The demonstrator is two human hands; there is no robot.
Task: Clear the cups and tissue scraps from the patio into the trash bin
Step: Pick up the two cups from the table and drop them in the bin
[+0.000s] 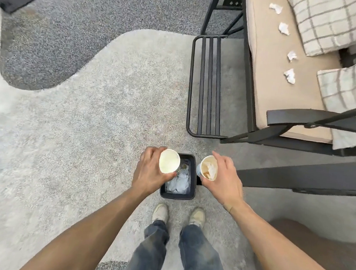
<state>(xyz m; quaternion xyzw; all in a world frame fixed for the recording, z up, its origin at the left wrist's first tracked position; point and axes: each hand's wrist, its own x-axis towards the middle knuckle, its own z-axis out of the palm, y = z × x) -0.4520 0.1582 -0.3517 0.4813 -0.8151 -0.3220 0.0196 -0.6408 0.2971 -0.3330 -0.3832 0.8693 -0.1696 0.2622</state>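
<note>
While each hand's fingers grasp one cup [169, 161] [208, 167] over one bin [192, 195], four tissue scraps [283, 28] on bench [269, 89].

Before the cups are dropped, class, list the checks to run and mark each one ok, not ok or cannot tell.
1. Left hand holds left cup: ok.
2. Right hand holds right cup: ok.
3. Left cup over bin: ok.
4. Right cup over bin: not ok, it hangs just past the right rim.
5. Room in bin: cannot tell, it already holds scraps.
6. Tissue scraps cleared from the cushion: not ok, four remain.
</note>
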